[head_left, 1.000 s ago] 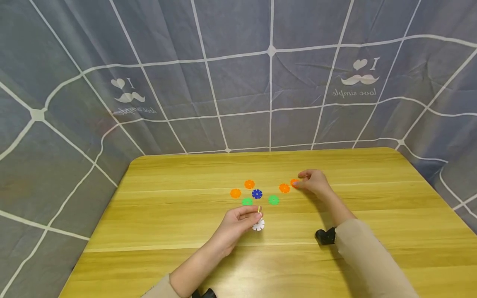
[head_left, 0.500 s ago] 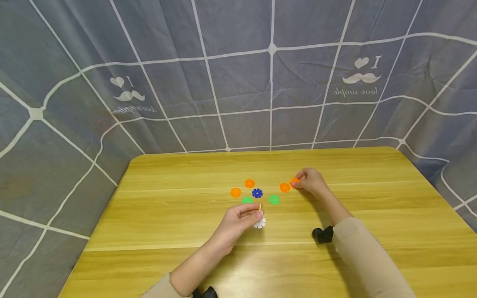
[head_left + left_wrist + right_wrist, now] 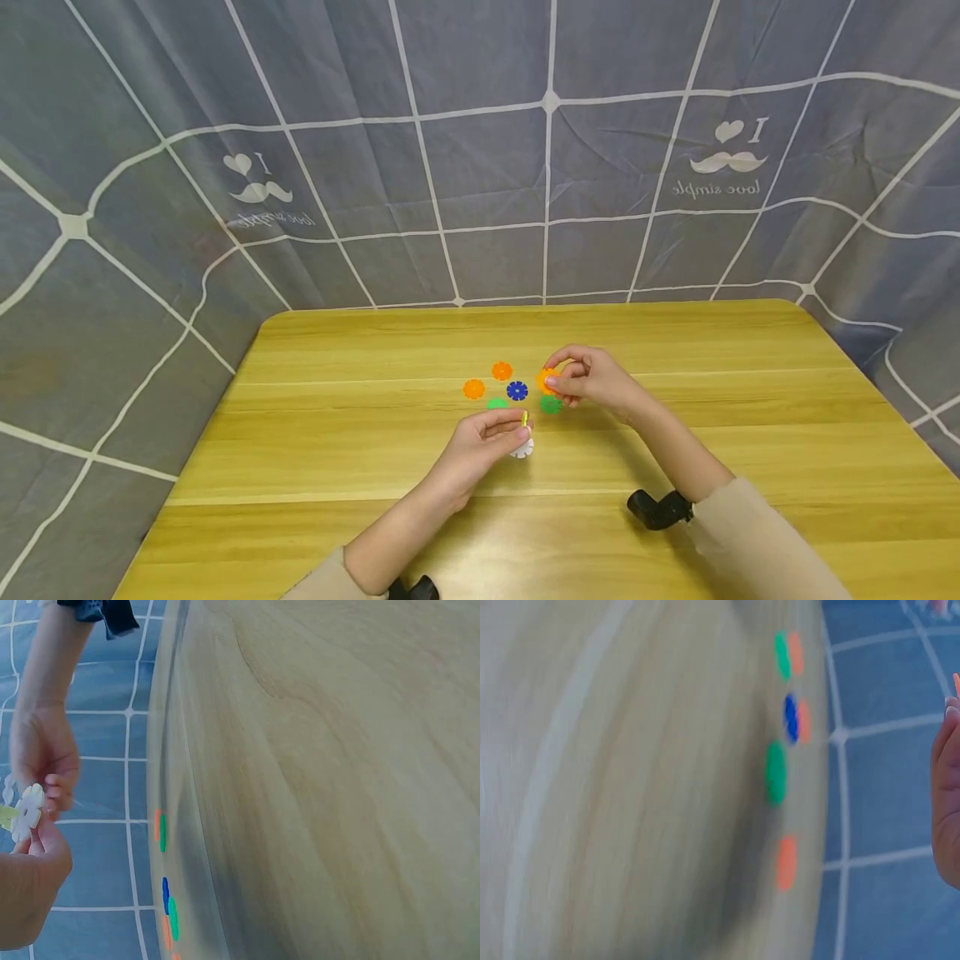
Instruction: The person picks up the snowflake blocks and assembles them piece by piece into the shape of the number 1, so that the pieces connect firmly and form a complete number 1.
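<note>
My left hand pinches a white notched plastic disc and a yellow disc between thumb and fingers. In the left wrist view the white disc faces the camera and meets the yellow piece; how they join is unclear. An orange notched disc is held by the thumb and fingers of my right hand, raised off the table. Only a sliver of that orange disc shows in the right wrist view, beside my right hand.
On the wooden table lie two orange discs, a blue disc and two green discs. Another orange disc shows in the right wrist view. A grey grid-patterned curtain surrounds the table's far side.
My right hand has lifted the farthest-right orange disc off the table and brought it left, toward my left hand. The left hand has stayed nearly still with its pieces.
</note>
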### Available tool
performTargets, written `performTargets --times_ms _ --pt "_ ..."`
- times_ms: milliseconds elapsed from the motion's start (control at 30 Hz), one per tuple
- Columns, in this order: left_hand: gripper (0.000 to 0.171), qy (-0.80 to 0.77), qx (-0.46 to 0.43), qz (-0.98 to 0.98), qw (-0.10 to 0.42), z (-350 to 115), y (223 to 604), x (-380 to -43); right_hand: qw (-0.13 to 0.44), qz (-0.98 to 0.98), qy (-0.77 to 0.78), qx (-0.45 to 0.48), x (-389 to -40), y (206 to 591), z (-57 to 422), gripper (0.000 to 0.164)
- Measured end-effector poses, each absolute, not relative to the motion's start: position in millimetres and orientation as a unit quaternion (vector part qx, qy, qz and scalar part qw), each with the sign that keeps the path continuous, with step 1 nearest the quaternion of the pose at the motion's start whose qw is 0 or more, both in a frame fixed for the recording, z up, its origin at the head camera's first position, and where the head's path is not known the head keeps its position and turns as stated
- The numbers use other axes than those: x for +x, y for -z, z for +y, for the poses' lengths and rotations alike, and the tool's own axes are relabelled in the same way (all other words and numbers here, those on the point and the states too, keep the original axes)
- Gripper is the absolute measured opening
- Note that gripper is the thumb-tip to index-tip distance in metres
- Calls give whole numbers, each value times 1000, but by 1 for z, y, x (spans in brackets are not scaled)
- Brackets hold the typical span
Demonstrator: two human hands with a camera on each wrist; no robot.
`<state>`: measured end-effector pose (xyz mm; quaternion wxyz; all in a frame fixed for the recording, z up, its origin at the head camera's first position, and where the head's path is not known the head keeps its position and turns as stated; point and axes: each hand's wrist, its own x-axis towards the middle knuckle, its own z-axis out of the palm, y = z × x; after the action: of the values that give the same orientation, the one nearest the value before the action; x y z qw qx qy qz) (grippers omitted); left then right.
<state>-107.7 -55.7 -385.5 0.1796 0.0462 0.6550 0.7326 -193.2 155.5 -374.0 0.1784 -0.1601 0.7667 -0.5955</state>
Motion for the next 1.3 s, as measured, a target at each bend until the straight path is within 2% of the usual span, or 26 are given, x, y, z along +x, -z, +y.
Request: performTargets --times_ms 333,533,933,1300 --pt "48 -726 50 661 182 -57 381 -105 176 763 576 -236 -169 357 138 25" --pt "49 -726 51 662 179 -58 382 -105 165 773 564 -237 -164 355 134 21" --pt "38 -745 47 648 154 -57 386 -101 151 773 560 -255 -157 354 128 14" --pt "35 -749 42 648 131 -59 383 -96 158 771 548 -283 -157 348 127 17"
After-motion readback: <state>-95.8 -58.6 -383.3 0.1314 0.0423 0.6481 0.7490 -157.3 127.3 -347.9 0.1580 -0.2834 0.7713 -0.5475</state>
